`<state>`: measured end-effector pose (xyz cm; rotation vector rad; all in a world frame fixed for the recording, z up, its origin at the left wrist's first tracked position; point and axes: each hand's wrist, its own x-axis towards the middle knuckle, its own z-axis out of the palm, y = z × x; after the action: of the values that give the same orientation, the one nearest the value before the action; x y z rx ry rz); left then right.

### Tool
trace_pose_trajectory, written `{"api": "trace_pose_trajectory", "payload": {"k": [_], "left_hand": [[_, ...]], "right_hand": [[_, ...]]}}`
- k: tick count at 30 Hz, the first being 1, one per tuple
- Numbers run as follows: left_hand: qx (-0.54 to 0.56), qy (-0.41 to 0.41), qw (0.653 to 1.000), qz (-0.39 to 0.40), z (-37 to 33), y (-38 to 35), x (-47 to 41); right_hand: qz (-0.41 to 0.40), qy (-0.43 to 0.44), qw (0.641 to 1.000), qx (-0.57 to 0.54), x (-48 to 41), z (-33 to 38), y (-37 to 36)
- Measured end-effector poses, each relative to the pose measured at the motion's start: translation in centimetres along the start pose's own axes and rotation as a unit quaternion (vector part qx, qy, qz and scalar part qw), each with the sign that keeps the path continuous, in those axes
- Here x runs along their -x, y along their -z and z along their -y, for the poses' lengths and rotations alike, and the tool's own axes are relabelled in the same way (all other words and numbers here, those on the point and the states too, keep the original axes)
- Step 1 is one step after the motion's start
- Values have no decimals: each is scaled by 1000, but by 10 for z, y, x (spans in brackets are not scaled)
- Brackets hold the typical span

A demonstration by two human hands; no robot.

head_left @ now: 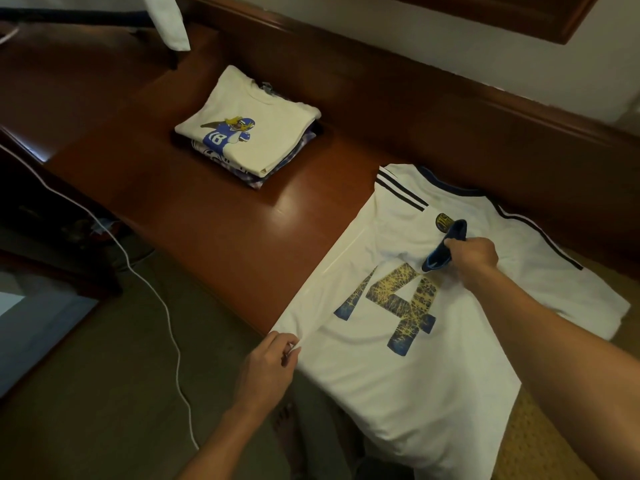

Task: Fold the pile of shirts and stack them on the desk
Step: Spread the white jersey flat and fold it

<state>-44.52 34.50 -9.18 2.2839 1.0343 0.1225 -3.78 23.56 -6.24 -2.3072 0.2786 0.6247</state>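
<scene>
The left hand (pixel 268 362) and right hand (pixel 472 252) pinch jersey (pixel 398 375) 14 (folded shirt (pixel 249 109): 18).

Dim warm light, glare on desk (pixel 292 206), bowed edges

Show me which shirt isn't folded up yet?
The white number 14 jersey, lying spread out on the desk, gripped by the left hand and right hand. The others sit folded in a stack topped by a football-player tee.
</scene>
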Motion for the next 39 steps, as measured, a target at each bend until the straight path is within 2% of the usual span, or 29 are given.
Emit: {"api": "trace_pose_trajectory", "payload": {"k": [2,4,6,9,11,13,15,18,20,24,28,32,34,37,39], "left_hand": [[11,19,1000,-3,1,-2,2],[22,46,999,-4,0,-5,6],[63,88,994,-10,-3,-10,9],[105,137,984,-44,-4,-19,13],[113,142,981,-69,0,-24,18],[128,153,977,-76,5,-29,24],[139,176,972,-70,12,-32,30],[82,195,976,-54,24,-31,34],[36,174,982,-65,28,-28,36],[11,77,992,-98,23,-19,51],[67,83,992,-72,30,-16,74],[91,38,991,-87,25,-17,91],[96,15,991,-96,21,-19,97],[100,43,990,-86,19,-22,101],[106,66,988,-90,23,-24,101]], "right_hand": [[-58,59,996,29,17,5,-3],[-53,133,989,45,43,8,-13],[52,161,982,90,73,4,-30],[218,115,958,148,119,-6,-61],[280,87,943,155,145,-16,-81],[306,73,940,133,165,-27,-99],[302,68,944,116,178,-36,-111],[277,77,951,115,192,-43,-121],[248,95,957,122,198,-44,-126],[207,94,965,131,206,-39,-131],[196,103,972,75,210,-38,-125],[155,153,976,-10,217,-50,-119],[137,145,979,-33,219,-58,-117],[182,87,980,-2,218,-70,-115],[220,91,970,38,222,-76,-114]]}}
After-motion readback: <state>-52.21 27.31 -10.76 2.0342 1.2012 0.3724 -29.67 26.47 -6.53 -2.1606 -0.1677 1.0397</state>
